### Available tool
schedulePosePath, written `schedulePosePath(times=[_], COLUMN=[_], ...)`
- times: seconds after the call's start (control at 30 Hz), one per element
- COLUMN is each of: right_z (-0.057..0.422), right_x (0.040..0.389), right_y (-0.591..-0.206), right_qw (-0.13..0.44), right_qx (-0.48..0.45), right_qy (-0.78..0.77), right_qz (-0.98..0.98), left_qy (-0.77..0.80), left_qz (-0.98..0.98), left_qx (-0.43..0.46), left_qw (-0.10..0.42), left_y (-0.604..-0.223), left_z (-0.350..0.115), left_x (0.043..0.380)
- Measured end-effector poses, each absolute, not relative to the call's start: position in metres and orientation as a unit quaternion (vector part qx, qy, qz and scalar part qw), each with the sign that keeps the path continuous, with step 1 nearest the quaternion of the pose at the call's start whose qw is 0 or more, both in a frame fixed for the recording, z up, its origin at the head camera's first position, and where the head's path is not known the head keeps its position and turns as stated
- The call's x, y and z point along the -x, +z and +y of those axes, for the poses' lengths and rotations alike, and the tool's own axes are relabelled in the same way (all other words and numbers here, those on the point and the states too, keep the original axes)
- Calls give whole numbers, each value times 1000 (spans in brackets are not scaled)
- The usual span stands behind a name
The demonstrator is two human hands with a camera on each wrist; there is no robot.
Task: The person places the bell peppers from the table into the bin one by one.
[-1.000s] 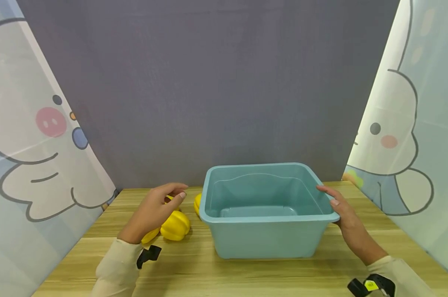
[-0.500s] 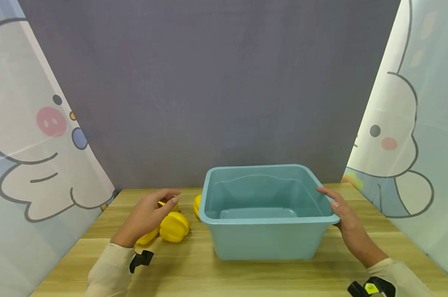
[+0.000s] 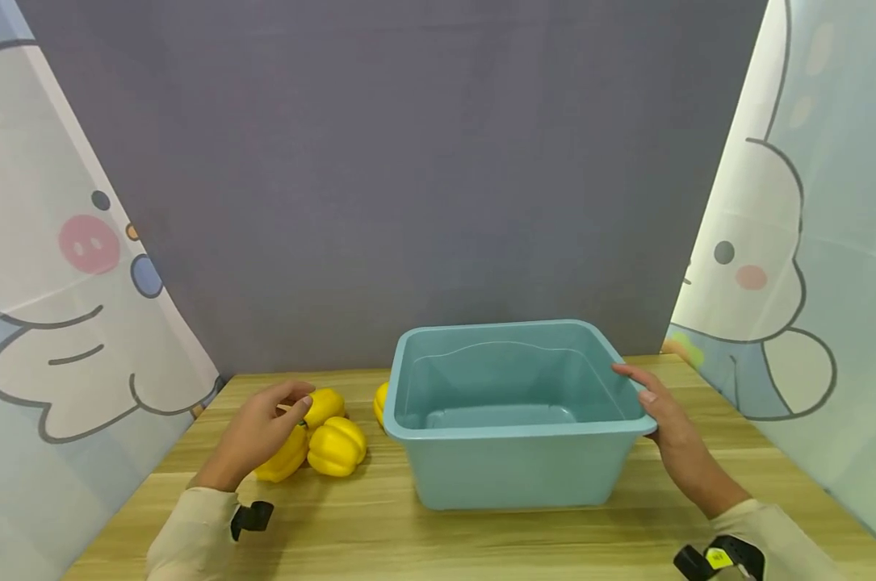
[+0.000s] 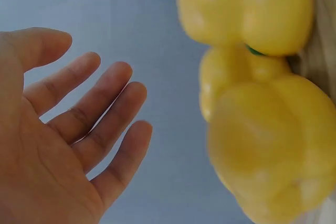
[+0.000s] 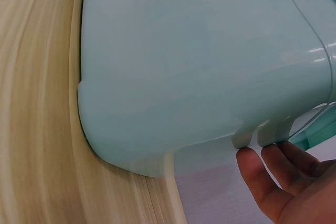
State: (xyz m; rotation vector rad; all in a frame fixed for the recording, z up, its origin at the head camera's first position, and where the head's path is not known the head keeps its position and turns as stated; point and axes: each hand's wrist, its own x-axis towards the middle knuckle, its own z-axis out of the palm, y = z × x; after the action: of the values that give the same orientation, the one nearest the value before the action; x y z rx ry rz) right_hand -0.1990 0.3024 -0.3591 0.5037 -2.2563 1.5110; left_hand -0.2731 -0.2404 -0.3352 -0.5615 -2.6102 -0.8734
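My left hand (image 3: 259,432) is held just over the left side of a group of yellow bell peppers (image 3: 337,446). Its fingers are relaxed and spread, and the left wrist view has nothing in the palm (image 4: 52,166). To the right in that view, bell peppers (image 4: 268,140) sit apart from the fingertips. A light blue plastic basin (image 3: 510,472) stands upright on the table. My right hand (image 3: 673,432) grips its right rim, thumb on top. Below the rim, the right wrist view has fingertips (image 5: 249,161) against the basin's outer wall (image 5: 184,66).
One more yellow bell pepper (image 3: 380,403) lies close to the basin's left side, partly hidden by it. The wood-grain table (image 3: 350,541) ends at a dark grey backdrop (image 3: 438,186), with cartoon-printed curtains (image 3: 52,339) on both sides.
My left hand has drawn back to the left and slightly down, uncovering more of the bell peppers. My right hand keeps its place at the basin's rim.
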Motion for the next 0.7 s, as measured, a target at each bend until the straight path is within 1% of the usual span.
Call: schedulePosePath(times=[0.27, 0.53, 0.7], right_z=[301, 301, 302], right_x=[199, 200, 199], right_y=[-360, -359, -360], right_qw=[192, 198, 196], right_qx=[-179, -190, -189], right_qy=[528, 535, 529], right_qz=[-808, -799, -804], left_qy=[-285, -291, -320], left_qz=[-929, -937, -934], left_qx=[170, 134, 116], left_qw=[162, 136, 111], left_y=[-346, -354, -361], left_z=[-258, -278, -293], left_x=[271, 272, 274])
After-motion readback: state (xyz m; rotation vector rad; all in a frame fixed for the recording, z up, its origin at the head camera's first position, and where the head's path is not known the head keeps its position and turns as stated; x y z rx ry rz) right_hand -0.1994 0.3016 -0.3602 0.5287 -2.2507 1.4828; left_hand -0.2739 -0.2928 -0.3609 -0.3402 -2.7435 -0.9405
